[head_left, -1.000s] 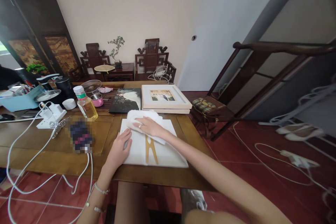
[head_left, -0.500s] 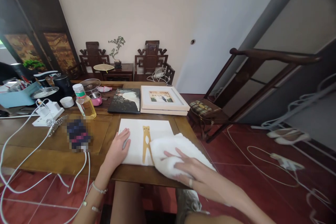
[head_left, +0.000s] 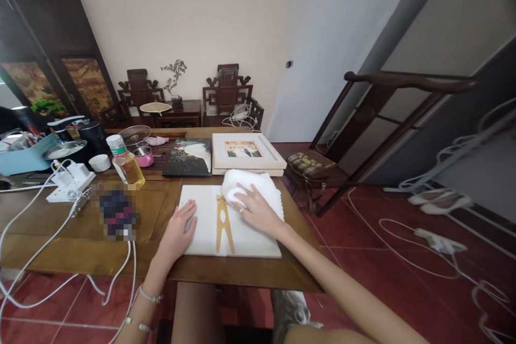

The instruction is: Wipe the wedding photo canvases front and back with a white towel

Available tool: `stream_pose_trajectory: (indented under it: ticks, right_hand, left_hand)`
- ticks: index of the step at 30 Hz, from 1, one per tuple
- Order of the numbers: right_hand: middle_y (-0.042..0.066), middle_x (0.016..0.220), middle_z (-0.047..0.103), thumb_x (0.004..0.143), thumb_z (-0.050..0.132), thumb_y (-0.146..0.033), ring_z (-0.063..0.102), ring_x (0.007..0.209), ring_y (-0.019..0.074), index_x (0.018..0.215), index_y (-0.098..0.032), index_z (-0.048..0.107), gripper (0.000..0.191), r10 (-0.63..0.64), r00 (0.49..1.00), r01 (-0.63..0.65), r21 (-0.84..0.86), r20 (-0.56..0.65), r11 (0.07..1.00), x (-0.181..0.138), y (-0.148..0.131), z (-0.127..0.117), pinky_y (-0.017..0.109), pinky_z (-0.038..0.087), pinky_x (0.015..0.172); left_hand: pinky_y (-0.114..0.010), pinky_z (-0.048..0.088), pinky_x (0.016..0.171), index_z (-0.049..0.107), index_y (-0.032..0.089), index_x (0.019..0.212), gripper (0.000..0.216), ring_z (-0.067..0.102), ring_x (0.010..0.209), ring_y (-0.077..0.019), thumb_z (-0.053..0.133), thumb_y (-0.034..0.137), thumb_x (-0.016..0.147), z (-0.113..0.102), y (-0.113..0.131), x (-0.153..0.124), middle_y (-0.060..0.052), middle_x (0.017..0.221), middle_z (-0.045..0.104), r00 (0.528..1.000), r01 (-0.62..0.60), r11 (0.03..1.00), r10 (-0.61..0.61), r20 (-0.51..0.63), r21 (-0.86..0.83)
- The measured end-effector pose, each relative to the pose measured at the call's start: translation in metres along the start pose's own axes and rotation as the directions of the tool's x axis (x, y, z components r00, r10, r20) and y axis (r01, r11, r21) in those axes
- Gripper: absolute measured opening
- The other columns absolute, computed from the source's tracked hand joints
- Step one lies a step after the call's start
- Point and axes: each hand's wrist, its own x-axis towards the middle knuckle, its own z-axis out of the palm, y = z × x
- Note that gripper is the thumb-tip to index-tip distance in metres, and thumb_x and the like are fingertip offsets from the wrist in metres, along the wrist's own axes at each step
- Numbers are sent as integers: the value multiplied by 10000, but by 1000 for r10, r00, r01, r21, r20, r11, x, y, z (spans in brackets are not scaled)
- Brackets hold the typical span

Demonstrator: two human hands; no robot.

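A white board (head_left: 253,239) lies flat at the table's front edge, with a tan long-legged animal figure (head_left: 222,226) on it. My left hand (head_left: 183,223) rests on the board's left edge, fingers stretched out and holding nothing. On the upper right of the board, my right hand (head_left: 256,209) grips and presses a bunched white towel (head_left: 268,188). The towel covers that corner and touches the figure's head; part of it spreads past my fingers.
Behind the board lie a dark picture (head_left: 187,157) and a framed photo (head_left: 248,153). To the left are a bottle of yellow liquid (head_left: 127,164), a pink cup (head_left: 144,157), a power strip (head_left: 70,180) and trailing white cables. A wooden chair (head_left: 363,129) stands at the right.
My right hand has moved the towel up and away from the board's lower right, uncovering that corner and the figure's right leg. My left hand has stayed on the left edge.
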Motion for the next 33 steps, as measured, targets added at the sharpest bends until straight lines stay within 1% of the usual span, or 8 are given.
stream_pose_trajectory:
  ticks: [6, 10, 12, 15, 20, 24, 29, 33]
  right_hand:
    - [126, 1260, 548, 899, 380, -224, 249, 1345, 252, 904, -176, 623, 248, -54, 986, 47, 45, 158, 998, -80, -46, -31, 509, 169, 1100]
    - [88, 1285, 537, 898, 417, -298, 319, 1312, 277, 896, -206, 643, 244, -75, 945, 33, 137, 319, 990, -103, -62, -55, 497, 248, 1077]
    - [63, 1223, 586, 905, 411, -345, 335, 1301, 294, 948, -223, 643, 266, -29, 936, -32, 166, 351, 986, -96, -54, -57, 490, 307, 1042]
    - [61, 1203, 594, 909, 381, -421, 310, 1309, 318, 1024, -221, 623, 334, 64, 957, -114, 164, 283, 980, -66, -27, -44, 481, 347, 1006]
    - [64, 1120, 632, 941, 309, -360, 451, 1218, 251, 1006, -198, 596, 335, 82, 991, -93, 107, 106, 990, -2, 6, -13, 489, 200, 1085]
    - [82, 1216, 578, 945, 291, -292, 269, 1335, 256, 1061, -179, 573, 326, 103, 994, -106, 70, 44, 992, 4, -7, 1, 550, 116, 1087]
    - [98, 1367, 452, 920, 370, -239, 170, 1368, 253, 960, -175, 618, 259, -91, 982, 85, 46, 164, 995, -51, -42, -13, 553, 111, 1096]
    - [63, 1407, 403, 881, 422, -174, 143, 1375, 229, 930, -182, 625, 209, -312, 909, 294, 108, 274, 950, -87, -53, -36, 525, 85, 1121]
  left_hand:
    - [-492, 263, 1085, 559, 138, 1210, 389, 407, 1280, -242, 407, 248, 869, 2, -1, -1, -125, 1326, 504, 1000, -7, 1000, 7, -9, -18]
    - [-499, 262, 1084, 560, 130, 1209, 391, 405, 1282, -247, 408, 247, 868, 2, -1, -1, -130, 1323, 506, 1000, -12, 1000, 12, -9, -11]
    - [-497, 264, 1084, 556, 119, 1211, 397, 405, 1282, -245, 402, 251, 870, 2, -1, -1, -136, 1323, 504, 1000, -9, 1000, 9, -6, 1]
    - [-486, 269, 1085, 553, 114, 1215, 402, 406, 1282, -238, 396, 253, 872, 2, -1, 0, -135, 1328, 499, 1000, -3, 1000, 3, 1, 8]
    - [-477, 264, 1090, 561, 135, 1209, 395, 412, 1277, -233, 400, 257, 870, 0, 1, 0, -123, 1328, 500, 1000, 5, 1000, -5, 0, 5]
    - [-474, 268, 1088, 569, 156, 1202, 385, 413, 1276, -231, 408, 258, 868, 0, 0, 0, -115, 1326, 505, 1000, 7, 1000, -7, -8, -6]
    - [-490, 262, 1087, 567, 147, 1202, 386, 412, 1277, -238, 414, 252, 864, 1, 1, 0, -123, 1325, 504, 1000, 3, 1000, -3, -7, -16]
    - [-490, 270, 1083, 564, 154, 1203, 382, 414, 1277, -235, 411, 239, 864, 1, 1, 0, -120, 1321, 510, 1000, -10, 1000, 10, -14, -3]
